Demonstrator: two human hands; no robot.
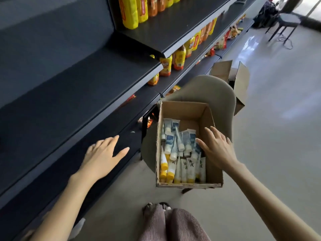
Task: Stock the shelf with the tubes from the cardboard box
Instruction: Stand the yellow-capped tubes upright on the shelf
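Note:
An open cardboard box (213, 122) stands on a beige chair (199, 87) beside the dark shelf (69, 94). Inside lie several tubes: white ones with blue labels (169, 141) in the middle and white ones with yellow caps (184, 171) along the near side. My right hand (216, 147) hovers over the box's right side with fingers spread and straight, holding nothing. Over the front edge of a lower shelf board, left of the box, my left hand (102, 154) is stretched out flat and empty.
Yellow and orange bottles (178, 58) fill the shelves further right, with snack bags beyond. A second open cardboard box (239, 79) stands on the floor behind the chair. A dark stool (286, 23) is at the far right. My legs and feet (166, 221) are below.

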